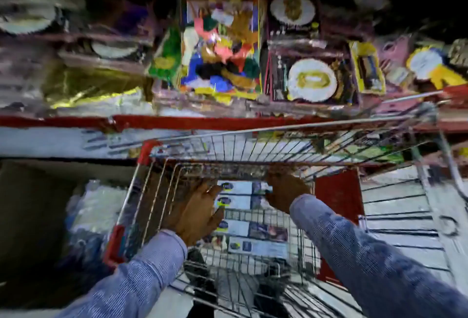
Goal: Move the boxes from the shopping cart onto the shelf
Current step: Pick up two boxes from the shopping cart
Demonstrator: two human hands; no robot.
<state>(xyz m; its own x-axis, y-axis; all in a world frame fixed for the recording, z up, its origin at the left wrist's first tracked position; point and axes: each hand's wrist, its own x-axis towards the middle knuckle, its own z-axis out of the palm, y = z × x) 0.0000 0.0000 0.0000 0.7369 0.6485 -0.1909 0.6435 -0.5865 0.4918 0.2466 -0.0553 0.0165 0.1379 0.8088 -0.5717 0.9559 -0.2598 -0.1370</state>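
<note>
- A dim, blurred shop aisle: a red-edged shelf (202, 122) crosses the view, packed with plates and bright packets.
- Nearest, two blue-sleeved arms reach down into a wire shopping cart (253, 137) with red corner guards.
- On the cart floor lie white boxes (243, 226) with dark blue labels, lined up one behind another.
- The left hand (197, 211) rests spread against the left ends of the farther boxes, fingers loosely open.
- The right hand (285, 191) curls around the right end of the farthest box; blur hides how tightly it grips.
- The cart's front wire wall stands between the boxes and the shelf.
- Beyond, a clear box of coloured pieces (220, 46) sits on the shelf beside a gold-patterned plate (312, 80).
</note>
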